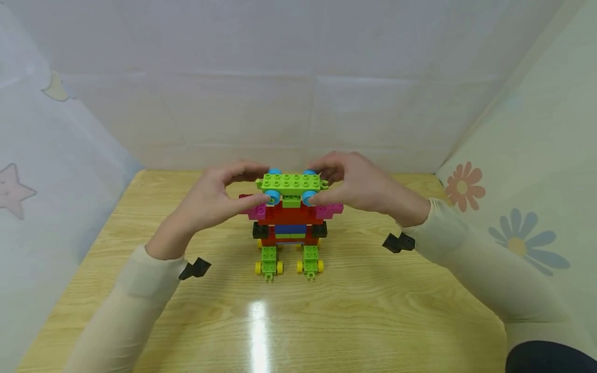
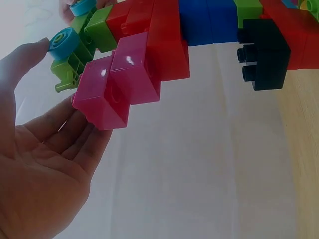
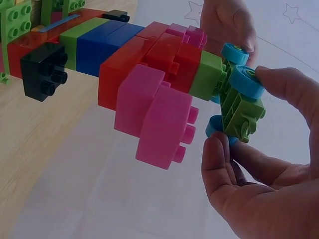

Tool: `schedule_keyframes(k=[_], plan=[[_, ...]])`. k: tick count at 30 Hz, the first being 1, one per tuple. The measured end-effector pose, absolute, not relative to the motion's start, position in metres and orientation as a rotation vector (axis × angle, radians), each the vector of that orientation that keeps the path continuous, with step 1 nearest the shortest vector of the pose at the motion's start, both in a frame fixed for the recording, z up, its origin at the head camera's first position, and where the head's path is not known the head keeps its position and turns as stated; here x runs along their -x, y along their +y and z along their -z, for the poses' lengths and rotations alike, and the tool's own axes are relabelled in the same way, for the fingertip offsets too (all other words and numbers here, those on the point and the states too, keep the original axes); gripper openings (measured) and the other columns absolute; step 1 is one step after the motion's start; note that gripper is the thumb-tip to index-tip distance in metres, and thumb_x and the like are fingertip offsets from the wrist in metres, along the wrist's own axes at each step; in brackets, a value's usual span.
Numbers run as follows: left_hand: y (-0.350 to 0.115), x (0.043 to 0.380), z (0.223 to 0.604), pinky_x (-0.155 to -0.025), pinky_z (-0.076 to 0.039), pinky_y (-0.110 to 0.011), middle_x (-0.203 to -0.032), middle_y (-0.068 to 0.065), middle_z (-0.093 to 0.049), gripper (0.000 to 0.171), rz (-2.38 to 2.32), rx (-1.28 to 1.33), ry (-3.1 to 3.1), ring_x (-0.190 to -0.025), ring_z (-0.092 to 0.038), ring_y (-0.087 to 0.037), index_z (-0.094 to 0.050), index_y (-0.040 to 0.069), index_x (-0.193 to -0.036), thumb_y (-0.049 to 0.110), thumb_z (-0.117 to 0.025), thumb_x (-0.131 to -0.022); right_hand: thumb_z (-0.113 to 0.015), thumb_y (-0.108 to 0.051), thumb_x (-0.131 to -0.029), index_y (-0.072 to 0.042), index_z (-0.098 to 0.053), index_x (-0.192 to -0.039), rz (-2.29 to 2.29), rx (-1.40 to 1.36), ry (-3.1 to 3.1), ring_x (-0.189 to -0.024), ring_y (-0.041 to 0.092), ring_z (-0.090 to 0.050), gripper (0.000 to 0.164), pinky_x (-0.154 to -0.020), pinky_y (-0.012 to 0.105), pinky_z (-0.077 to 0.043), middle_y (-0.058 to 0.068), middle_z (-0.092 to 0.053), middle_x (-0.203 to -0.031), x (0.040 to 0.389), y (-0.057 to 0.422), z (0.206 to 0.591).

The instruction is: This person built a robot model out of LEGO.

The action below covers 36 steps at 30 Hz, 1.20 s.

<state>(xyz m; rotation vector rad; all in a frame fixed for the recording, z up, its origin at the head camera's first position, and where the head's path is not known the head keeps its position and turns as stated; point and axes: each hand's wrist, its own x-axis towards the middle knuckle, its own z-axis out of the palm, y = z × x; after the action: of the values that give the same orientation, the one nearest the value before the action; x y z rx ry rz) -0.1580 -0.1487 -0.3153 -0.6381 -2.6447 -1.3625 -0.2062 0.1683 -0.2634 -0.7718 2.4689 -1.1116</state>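
A lime-green wheeled toy base (image 1: 291,182) with blue wheels is at the top of a stacked toy-brick figure (image 1: 286,215). My left hand (image 1: 214,194) pinches the base's left wheels, thumb in front and fingers behind. On the other side my right hand (image 1: 364,181) pinches the right wheels (image 3: 246,82) between thumb and fingers. Below the base is a green brick (image 3: 207,75); whether it is fully joined to the base, I cannot tell. Pink bricks (image 2: 130,67) stick out at both sides of the red bricks. Lower down are blue bricks (image 2: 208,21) and black bricks (image 3: 44,71).
The figure stands on two lime-green wheeled pieces (image 1: 269,255) with yellow wheels, on a wooden table (image 1: 373,311). A pale covered wall (image 1: 280,103) rises behind the table. Flower-printed sheeting (image 1: 527,155) hangs on the right, star-printed sheeting (image 1: 60,171) on the left.
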Motion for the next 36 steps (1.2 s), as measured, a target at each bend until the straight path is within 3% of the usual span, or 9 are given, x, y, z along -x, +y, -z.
schedule_keyframes(k=[8,24,36], plan=[[-0.149,0.158,0.319,-0.122,-0.05,-0.057,-0.139,0.004,-0.076,0.049,1.3,0.681,-2.637,-0.133,-0.07,-0.023,-0.076,0.023,-0.141,0.025,-0.092,-0.095,-0.094,-0.026,-0.09,-0.016,-0.072,-0.146,1.122,0.785,2.46,-0.129,0.032,-0.072,0.061,-0.119,0.056,-0.054,0.005,-0.073,-0.136,0.207,0.169,0.27],[-0.153,0.154,0.32,-0.124,-0.048,-0.06,-0.139,0.003,-0.076,0.05,1.292,0.684,-2.647,-0.132,-0.07,-0.023,-0.076,0.022,-0.141,0.024,-0.093,-0.094,-0.095,-0.029,-0.09,-0.017,-0.07,-0.149,1.109,0.806,2.434,-0.133,0.033,-0.07,0.065,-0.123,0.061,-0.05,0.004,-0.07,-0.139,0.207,0.169,0.276],[-0.155,0.153,0.32,-0.126,-0.046,-0.061,-0.139,0.003,-0.076,0.051,1.281,0.701,-2.654,-0.133,-0.07,-0.024,-0.076,0.023,-0.141,0.021,-0.094,-0.093,-0.095,-0.03,-0.09,-0.018,-0.07,-0.148,1.082,0.827,2.442,-0.13,0.03,-0.071,0.065,-0.12,0.057,-0.053,0.003,-0.071,-0.138,0.206,0.167,0.276]])
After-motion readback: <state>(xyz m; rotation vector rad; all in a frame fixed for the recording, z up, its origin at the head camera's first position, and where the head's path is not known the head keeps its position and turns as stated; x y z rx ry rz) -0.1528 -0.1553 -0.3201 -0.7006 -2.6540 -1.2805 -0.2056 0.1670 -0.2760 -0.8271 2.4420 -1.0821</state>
